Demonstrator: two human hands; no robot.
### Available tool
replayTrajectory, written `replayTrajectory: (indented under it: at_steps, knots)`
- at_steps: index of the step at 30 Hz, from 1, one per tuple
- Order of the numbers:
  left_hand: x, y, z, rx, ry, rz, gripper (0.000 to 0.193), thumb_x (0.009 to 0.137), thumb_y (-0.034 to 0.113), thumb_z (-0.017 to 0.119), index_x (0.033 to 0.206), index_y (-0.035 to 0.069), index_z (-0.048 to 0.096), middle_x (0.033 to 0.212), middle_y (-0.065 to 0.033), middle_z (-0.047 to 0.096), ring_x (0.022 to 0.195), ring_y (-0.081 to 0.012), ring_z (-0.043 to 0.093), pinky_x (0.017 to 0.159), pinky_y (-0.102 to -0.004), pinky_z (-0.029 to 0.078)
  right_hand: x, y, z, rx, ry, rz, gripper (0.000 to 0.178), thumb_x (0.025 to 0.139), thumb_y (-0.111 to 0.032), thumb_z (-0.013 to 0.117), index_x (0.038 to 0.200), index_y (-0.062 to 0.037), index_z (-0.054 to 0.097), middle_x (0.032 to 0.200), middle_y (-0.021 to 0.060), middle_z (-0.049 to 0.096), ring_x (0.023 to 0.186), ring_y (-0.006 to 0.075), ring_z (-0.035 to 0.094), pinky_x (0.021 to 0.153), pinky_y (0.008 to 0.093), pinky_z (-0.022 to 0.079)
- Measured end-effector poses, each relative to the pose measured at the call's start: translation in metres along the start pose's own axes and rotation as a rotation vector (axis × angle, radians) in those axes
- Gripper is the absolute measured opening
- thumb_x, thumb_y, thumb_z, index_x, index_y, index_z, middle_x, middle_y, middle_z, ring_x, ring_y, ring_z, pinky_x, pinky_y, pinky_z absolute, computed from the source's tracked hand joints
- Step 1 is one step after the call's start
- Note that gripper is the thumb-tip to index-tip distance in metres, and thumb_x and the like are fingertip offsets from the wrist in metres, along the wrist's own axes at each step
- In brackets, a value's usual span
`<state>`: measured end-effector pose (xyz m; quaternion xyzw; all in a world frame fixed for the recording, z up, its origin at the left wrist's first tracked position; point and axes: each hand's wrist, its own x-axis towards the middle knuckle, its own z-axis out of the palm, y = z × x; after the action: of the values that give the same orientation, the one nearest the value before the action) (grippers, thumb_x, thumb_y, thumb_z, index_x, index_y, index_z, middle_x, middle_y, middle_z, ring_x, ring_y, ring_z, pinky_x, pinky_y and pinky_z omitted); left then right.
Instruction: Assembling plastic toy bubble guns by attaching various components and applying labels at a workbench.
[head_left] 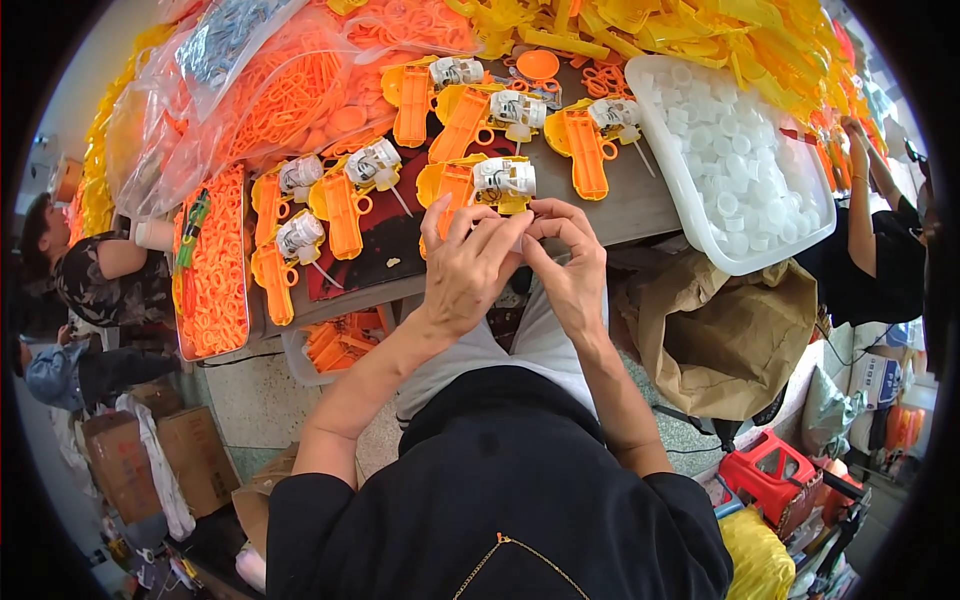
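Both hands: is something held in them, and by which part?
Cannot be told: the left hand and right hand meet beside the nearest white cylinder, hiding anything between them.

Floor (252, 405): pale, speckled tile. Grey table (642, 208) before the wearer, brightly lit. Cardboard boxes (128, 468) stand lower left; red plastic stool (742, 480) lower right. Left wall (72, 100): pale.

Lighting was pretty bright and mostly soft, with shiny glare on the clear plastic bag (150, 165) and the white tub (738, 263) nearly washed out, while the black shirt (500, 460) lost most of its detail. The middle looked decently sharp around the fingers (487, 238), but the fisheye bent everything sideways near the rim and blacked out the corners.
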<state>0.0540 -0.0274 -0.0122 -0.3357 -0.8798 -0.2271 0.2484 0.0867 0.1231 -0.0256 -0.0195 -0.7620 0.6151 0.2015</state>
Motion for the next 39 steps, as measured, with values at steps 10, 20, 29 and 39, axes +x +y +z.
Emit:
replayTrajectory:
  at_steps: [10, 20, 29, 39]
  knots:
    - [-0.004, -0.050, 0.002, 0.003, -0.015, -0.014, 0.044, 0.077, 0.017, 0.081, 0.120, 0.019, 0.075, 0.089, 0.0023, 0.063, 0.095, -0.0210, 0.055, 0.100, -0.0421, 0.034, -0.006, -0.003, -0.008, -0.252, -0.144, -0.441, 0.013, 0.076, -0.001, 0.078, 0.085, -0.0016, 0.069, 0.124, 0.0137, 0.063, 0.098, 0.0255, 0.064, 0.089, 0.0374, 0.052]
    - [-0.008, -0.046, -0.021, -0.525, -0.179, -0.280, 0.033, 0.085, 0.002, 0.071, 0.118, 0.006, 0.072, 0.108, -0.0104, 0.074, 0.101, -0.0253, 0.067, 0.100, -0.0378, 0.047, 0.107, 0.002, 0.006, -0.657, -0.405, -0.321, 0.050, 0.086, -0.031, 0.076, 0.124, -0.0018, 0.063, 0.121, 0.0178, 0.065, 0.114, 0.0335, 0.061, 0.096, 0.0428, 0.049]
    - [0.019, -0.054, -0.007, -0.369, -0.093, -0.061, 0.025, 0.085, 0.007, 0.074, 0.110, 0.005, 0.072, 0.098, -0.0087, 0.072, 0.092, -0.0251, 0.068, 0.089, -0.0366, 0.048, 0.143, 0.011, 0.019, -0.710, -0.681, -0.045, 0.039, 0.072, -0.031, 0.084, 0.103, -0.0113, 0.073, 0.108, 0.0100, 0.073, 0.111, 0.0326, 0.065, 0.091, 0.0447, 0.051]
    - [0.021, -0.059, 0.016, -0.118, -0.086, 0.286, 0.025, 0.087, 0.007, 0.064, 0.110, 0.008, 0.072, 0.103, -0.0054, 0.069, 0.099, -0.0216, 0.064, 0.097, -0.0392, 0.042, 0.140, 0.006, 0.021, -0.759, -0.657, -0.051, 0.039, 0.073, -0.028, 0.080, 0.106, -0.0079, 0.073, 0.106, 0.0112, 0.071, 0.104, 0.0304, 0.066, 0.086, 0.0422, 0.052]
